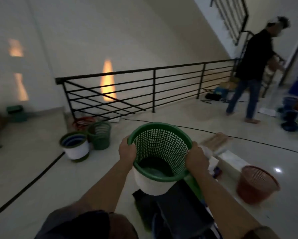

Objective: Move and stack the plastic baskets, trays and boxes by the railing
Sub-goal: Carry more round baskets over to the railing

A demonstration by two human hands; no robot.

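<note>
I hold a green mesh basket (159, 149) with a white wrap around its lower half, lifted in front of me above the floor. My left hand (127, 151) grips the rim on its left side and my right hand (195, 157) grips the rim on its right. By the black railing (153, 78) stand another green mesh basket (100, 137), a white-wrapped stack of nested baskets (75, 148) and a red basket (83, 122) behind them. A red-brown basket (256, 184) sits on the floor at my right.
A person (255, 66) walks at the far right near the stairs. Blue and red plastic wares (295, 109) are piled at the right edge. A black cable (213, 131) crosses the tiled floor. Dark boxes (176, 207) lie under the held basket, with flat packages (217, 142) beside them.
</note>
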